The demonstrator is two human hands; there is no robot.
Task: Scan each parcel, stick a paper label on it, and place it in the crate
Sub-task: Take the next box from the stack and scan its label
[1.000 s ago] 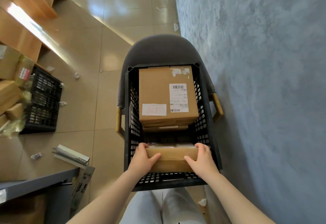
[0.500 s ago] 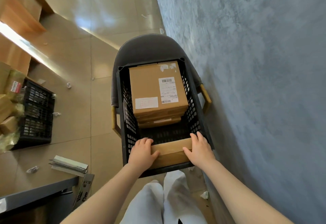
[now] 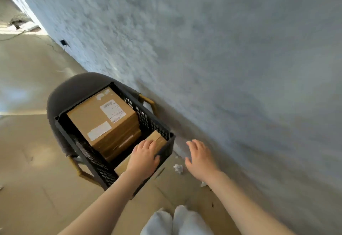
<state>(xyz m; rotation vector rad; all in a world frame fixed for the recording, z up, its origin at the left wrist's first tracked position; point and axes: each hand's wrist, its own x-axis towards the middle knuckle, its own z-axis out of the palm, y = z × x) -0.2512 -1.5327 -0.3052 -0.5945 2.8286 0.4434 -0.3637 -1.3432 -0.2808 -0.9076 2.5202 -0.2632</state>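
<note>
- Nearest the camera, two white-clad knees (image 3: 175, 221) are cut off by the lower edge, and both bare forearms run out of view there too.
- The left hand (image 3: 143, 159) lies palm down on the small brown cardboard parcel (image 3: 157, 140), fingers fairly straight and pressing rather than gripping; the thumb sits by the rim of the crate.
- That hand hides most of the parcel, so only a slim end and a sliver near the wrist show; no label on it can be made out.
- The parcel lies flat in the near end of the black perforated plastic crate (image 3: 148, 122), its long axis running across the crate, from near-left to far-right.
- The right hand (image 3: 199, 158) hovers outside the crate, above the floor by the wall, fingers spread and relaxed, holding nothing.
- Crumpled white paper scraps (image 3: 178, 168) lie on the floor between the hands.
- Farther in, a large brown cardboard box (image 3: 103, 122) with two white labels tops a stack that fills the crate's far end.
- The crate rests on a dark grey upholstered chair with wooden arms (image 3: 74, 90), standing beside the rough grey wall (image 3: 222, 50); motion blur softens everything.
</note>
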